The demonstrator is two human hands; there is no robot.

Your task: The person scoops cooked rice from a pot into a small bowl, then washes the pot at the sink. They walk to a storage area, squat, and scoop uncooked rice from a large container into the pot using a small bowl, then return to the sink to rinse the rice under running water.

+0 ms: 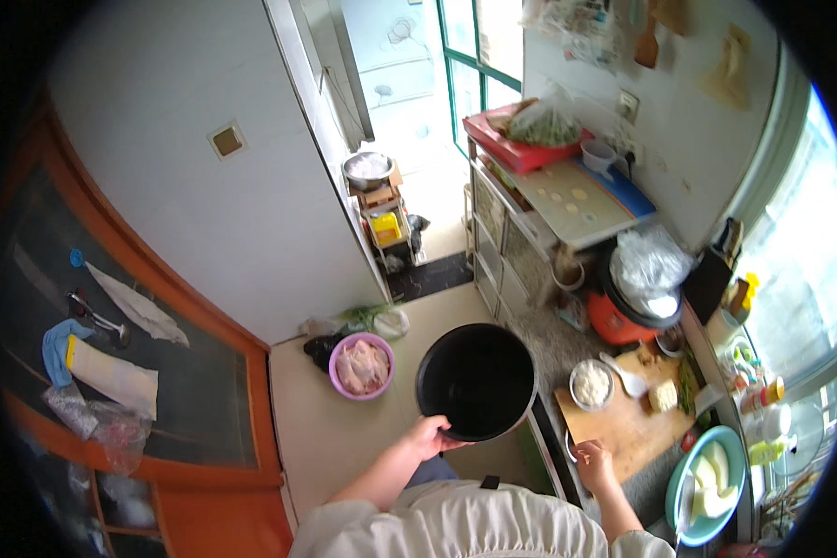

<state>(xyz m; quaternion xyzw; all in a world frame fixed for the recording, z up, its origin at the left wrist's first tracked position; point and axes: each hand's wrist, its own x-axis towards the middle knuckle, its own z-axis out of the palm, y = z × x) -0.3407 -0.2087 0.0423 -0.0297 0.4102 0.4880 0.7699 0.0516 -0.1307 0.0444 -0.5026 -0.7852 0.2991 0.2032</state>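
My left hand (434,439) grips the near rim of a deep black cooking pot (476,383), tilted so that its dark inside shows. At the near left edge of the wooden cutting board (621,446), my right hand (591,462) has its fingers closed on a white curved utensil (570,445), mostly hidden. Farther back on the board sit a bowl of white cooked rice (591,385), a white rice paddle (630,380) and a pale block of food (662,396). Behind the board stands an orange-red rice cooker (614,317) with plastic bags (652,261) on top.
A pink basin holding raw poultry (363,366) rests on the floor to the left. Peeled pale vegetable pieces and a knife lie in a turquoise basin (671,499) at right. Bottles (774,422) line the windowsill. Beyond are a cabinet (506,240) and a doorway.
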